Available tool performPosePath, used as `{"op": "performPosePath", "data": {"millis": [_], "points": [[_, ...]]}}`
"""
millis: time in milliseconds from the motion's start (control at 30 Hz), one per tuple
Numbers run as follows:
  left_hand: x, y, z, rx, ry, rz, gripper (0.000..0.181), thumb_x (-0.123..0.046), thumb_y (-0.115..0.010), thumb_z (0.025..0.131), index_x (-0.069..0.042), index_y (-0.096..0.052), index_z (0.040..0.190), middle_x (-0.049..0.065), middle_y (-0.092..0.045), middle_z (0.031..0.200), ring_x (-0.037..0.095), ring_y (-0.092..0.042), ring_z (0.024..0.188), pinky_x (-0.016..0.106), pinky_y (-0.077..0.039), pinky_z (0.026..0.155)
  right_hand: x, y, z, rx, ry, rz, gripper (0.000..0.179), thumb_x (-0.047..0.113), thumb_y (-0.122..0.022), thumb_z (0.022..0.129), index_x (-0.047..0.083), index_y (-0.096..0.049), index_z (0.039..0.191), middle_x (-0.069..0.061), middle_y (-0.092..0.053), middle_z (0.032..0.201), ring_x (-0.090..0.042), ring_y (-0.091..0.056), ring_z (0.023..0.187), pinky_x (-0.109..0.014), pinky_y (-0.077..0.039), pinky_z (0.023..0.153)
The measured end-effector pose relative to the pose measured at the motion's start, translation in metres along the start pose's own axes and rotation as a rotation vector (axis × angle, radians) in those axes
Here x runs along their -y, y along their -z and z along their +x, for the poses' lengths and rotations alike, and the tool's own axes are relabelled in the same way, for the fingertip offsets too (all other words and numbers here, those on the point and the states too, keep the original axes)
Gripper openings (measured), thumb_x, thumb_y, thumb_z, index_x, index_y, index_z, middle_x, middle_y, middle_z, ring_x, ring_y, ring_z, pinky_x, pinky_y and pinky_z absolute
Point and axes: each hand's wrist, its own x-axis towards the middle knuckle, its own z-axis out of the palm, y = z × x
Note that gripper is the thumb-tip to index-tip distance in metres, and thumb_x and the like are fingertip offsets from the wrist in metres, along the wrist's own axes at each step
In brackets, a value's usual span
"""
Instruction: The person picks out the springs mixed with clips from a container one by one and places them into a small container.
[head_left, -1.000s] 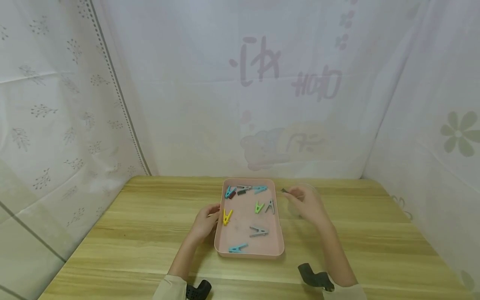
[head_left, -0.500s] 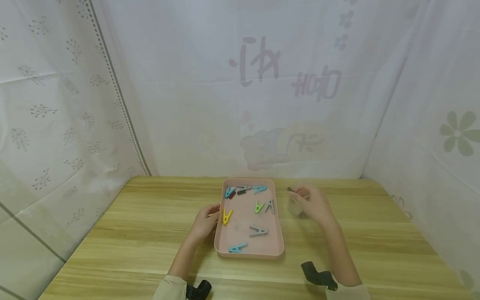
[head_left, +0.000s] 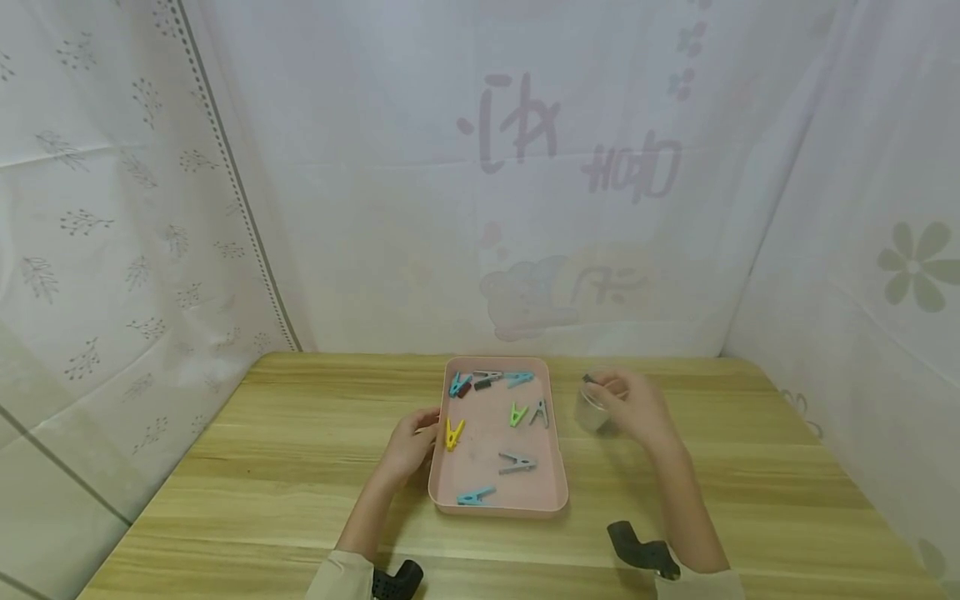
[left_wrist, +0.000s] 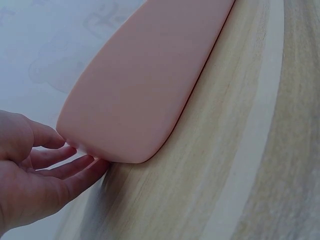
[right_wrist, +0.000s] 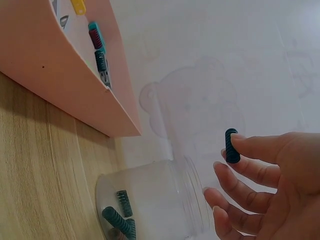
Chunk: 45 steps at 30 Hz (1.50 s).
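Observation:
My right hand [head_left: 630, 408] pinches a small dark green spiral-ribbed cylinder [right_wrist: 231, 146] between thumb and index finger, with the other fingers spread. It is at the mouth of a clear jar [right_wrist: 160, 200], and overlaps it in the head view. Inside the jar lie several similar ribbed cylinders [right_wrist: 120, 218]. My left hand [head_left: 410, 443] touches the left wall of a pink tray [head_left: 483, 437]; in the left wrist view, its fingertips [left_wrist: 102, 162] lie along the tray's rounded corner, fingers loosely extended.
The tray holds several clothespins: a yellow one [head_left: 453, 433], a green one [head_left: 517, 414], and blue and grey ones. A dark red ribbed piece [head_left: 465, 389] and a blackish one [head_left: 483, 385] lie at its far end. Beyond the wooden table [head_left: 300, 433] hang printed curtains.
My right hand has moved slightly right with the ribbed cylinder, from beside the tray to the jar's mouth, uncovering more of the jar. The left hand and tray have stayed put.

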Motion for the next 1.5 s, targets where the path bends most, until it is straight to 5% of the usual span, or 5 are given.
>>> {"op": "performPosePath", "data": {"millis": [633,967,1500], "points": [[0.0,-0.001,-0.001,-0.007,-0.004,-0.01,0.04,-0.004,-0.048,0.103,0.016,-0.047,0.138,0.033,-0.052,0.134,0.041,-0.061,0.115,0.043,-0.058,0.091,-0.007,0.011,-0.005,-0.011,-0.067,-0.034,0.041,0.034,-0.06,0.101,-0.003,-0.066,0.118,-0.024,-0.069,0.108,-0.036,-0.065,0.097,-0.048,-0.055,0.076],[0.0,-0.002,-0.001,-0.005,-0.019,-0.009,0.041,-0.006,-0.048,0.103,0.017,-0.047,0.138,0.034,-0.052,0.135,0.044,-0.058,0.12,0.049,-0.053,0.098,-0.014,0.013,-0.006,-0.004,-0.098,-0.041,0.046,0.038,-0.058,0.101,-0.003,-0.066,0.12,-0.028,-0.067,0.116,-0.045,-0.06,0.11,-0.058,-0.053,0.084],[0.002,-0.001,0.0,-0.015,-0.009,-0.009,0.04,-0.003,-0.048,0.103,0.016,-0.048,0.138,0.033,-0.053,0.133,0.043,-0.058,0.12,0.044,-0.056,0.094,-0.023,0.012,-0.004,-0.059,-0.095,-0.088,0.05,0.041,-0.059,0.1,-0.004,-0.066,0.12,-0.024,-0.071,0.108,-0.044,-0.063,0.106,-0.058,-0.052,0.085]]}}
